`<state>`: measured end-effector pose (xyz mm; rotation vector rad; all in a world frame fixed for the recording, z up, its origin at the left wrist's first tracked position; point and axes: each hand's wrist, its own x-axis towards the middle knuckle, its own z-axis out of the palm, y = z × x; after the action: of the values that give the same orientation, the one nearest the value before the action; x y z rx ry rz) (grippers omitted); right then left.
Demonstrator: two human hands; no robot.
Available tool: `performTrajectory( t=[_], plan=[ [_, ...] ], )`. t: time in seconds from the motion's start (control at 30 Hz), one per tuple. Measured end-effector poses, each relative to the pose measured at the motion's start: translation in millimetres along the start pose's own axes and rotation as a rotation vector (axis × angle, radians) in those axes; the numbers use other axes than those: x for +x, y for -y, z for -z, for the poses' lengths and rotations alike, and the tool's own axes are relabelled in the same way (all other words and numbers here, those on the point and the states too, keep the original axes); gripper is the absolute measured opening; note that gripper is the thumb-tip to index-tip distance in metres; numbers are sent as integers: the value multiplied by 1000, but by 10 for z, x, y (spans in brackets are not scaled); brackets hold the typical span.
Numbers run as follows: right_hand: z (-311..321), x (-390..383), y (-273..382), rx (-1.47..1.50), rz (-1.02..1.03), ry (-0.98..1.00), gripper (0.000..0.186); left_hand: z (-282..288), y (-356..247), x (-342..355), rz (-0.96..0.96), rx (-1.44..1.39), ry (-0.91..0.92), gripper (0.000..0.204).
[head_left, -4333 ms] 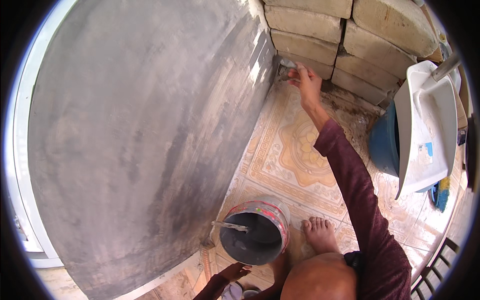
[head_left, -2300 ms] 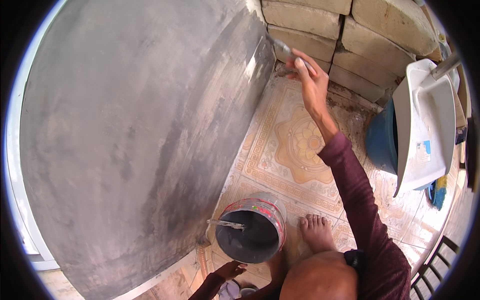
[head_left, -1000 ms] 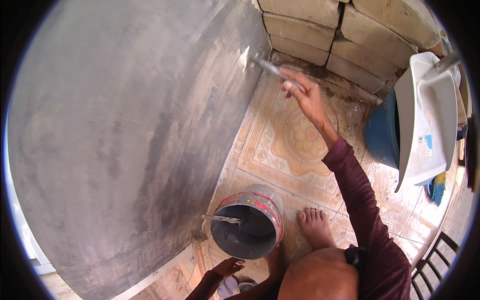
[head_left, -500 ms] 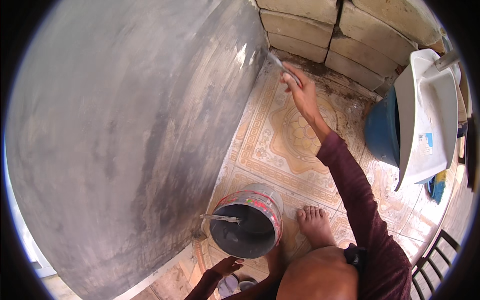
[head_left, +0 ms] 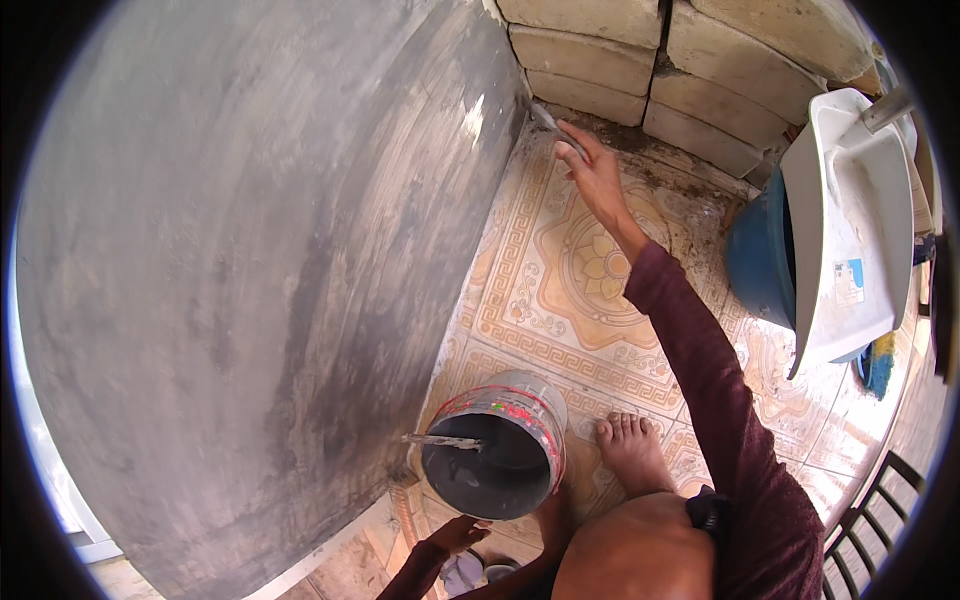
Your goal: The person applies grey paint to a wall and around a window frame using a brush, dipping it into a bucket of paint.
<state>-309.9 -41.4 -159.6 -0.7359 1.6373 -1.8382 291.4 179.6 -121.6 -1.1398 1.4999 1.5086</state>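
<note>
My right hand point(head_left: 592, 170) is closed round the handle of a slim grey-coated paintbrush point(head_left: 545, 118). The brush's tip is at the foot of the grey-coated wall panel point(head_left: 270, 250), by the corner. A grey bucket point(head_left: 545, 400) with red markings leans toward me, its mouth showing dark grey liquid point(head_left: 500, 475). Across its left rim rests a coated stir stick point(head_left: 440, 440). My left hand point(head_left: 455, 535) has its fingers curled at the bucket's near rim; part of the grip is hidden.
Pale stacked blocks point(head_left: 585, 65) meet the panel at the far corner. On the right, a white plastic basin-like piece point(head_left: 850, 220) leans over a blue tub point(head_left: 755, 250). My bare foot point(head_left: 635, 455) is on patterned tiles point(head_left: 590, 260) beside the bucket. A dark slatted rack point(head_left: 880, 510) is at lower right.
My right hand and the brush have shifted slightly left and upward, closer into the corner. The left hand, bucket and stick keep nearly the same place.
</note>
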Motion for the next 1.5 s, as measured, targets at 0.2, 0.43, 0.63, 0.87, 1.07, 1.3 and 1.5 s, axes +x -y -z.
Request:
performTrajectory(
  t=[0.2,0.43,0.63,0.87,1.07,1.3,1.5],
  plan=[
    [-177,-325,73,55,-13,278,36,10,-149,-106,33,-47,-39,44],
    [-216,-29,-1,367,-128,19,34,-117,210,15,-9,-69,-23,45],
    [-168,-94,-51,465,-122,26,32,86,-118,-29,15,46,7,45],
    [-106,-8,-49,331,-113,100,33,11,-88,-68,3,14,-11,46],
    [-237,43,185,175,134,28,35,-23,-3,-27,39,-8,2,47],
    [-203,-6,246,109,164,106,37,11,-49,-35,10,-14,0,47],
    [-221,-130,299,107,183,106,36,-6,26,-26,-14,-33,-1,47]
  ],
)
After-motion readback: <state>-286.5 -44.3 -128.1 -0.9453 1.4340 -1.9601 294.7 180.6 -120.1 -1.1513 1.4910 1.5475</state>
